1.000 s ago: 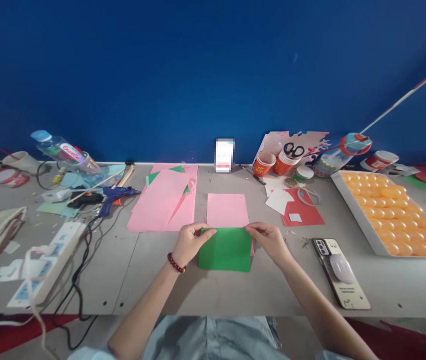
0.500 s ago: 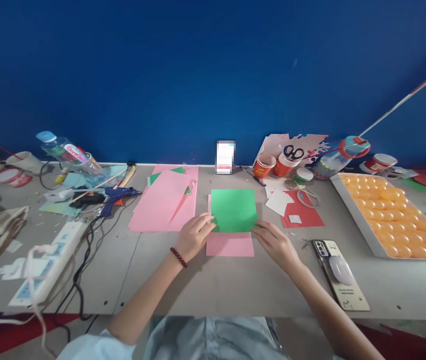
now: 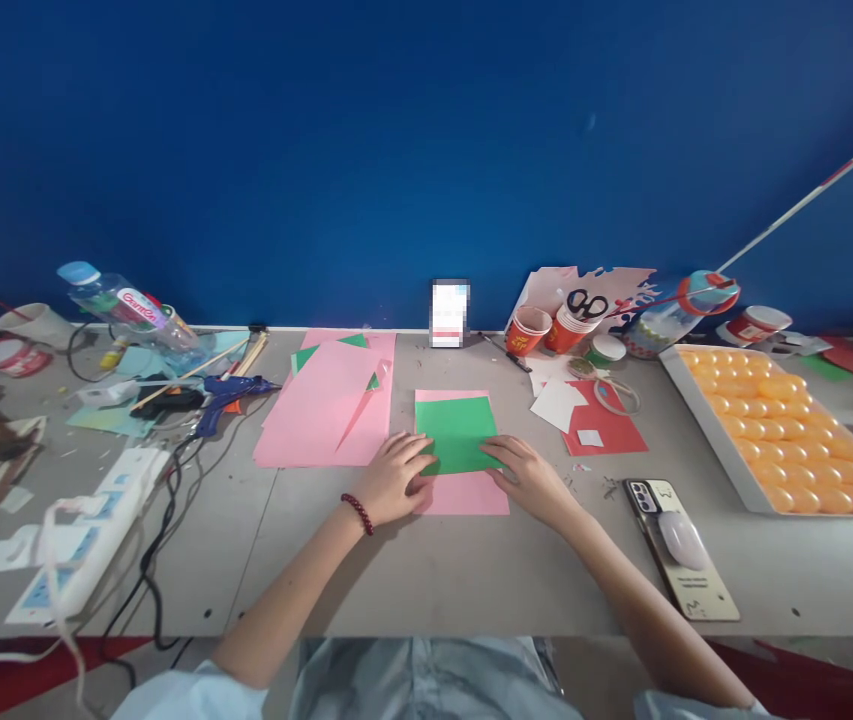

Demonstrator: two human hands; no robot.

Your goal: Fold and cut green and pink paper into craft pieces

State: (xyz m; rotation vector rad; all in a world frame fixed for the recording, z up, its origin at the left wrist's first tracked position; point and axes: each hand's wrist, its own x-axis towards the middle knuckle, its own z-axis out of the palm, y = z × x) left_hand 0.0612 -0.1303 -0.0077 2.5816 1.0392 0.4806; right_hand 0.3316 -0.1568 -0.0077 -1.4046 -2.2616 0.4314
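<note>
A square sheet of green paper (image 3: pixel 457 430) overlaps a longer piece of pink paper (image 3: pixel 469 497), which shows above and below it. My left hand (image 3: pixel 398 478) has its fingers over the green sheet's left edge, its thumb near the lower left corner. At the lower right edge, my right hand (image 3: pixel 529 478) pinches the same sheet between thumb and fingers. The green sheet sits slightly askew on the pink one. A beaded bracelet (image 3: pixel 358 514) circles my left wrist.
Larger pink sheets (image 3: pixel 321 410) lie to the left, past them a blue glue gun (image 3: pixel 235 395) and a power strip (image 3: pixel 100 525). Rightward are red paper (image 3: pixel 610 430), paper cups (image 3: pixel 528 332), a phone (image 3: pixel 700 590) and a tray of orange balls (image 3: pixel 778 430). A lit screen (image 3: pixel 449 315) stands behind.
The green sheet has come down and slightly left over the pink piece, whose top edge now shows. Both hands have moved inward, with more of the left fingers over the sheet.
</note>
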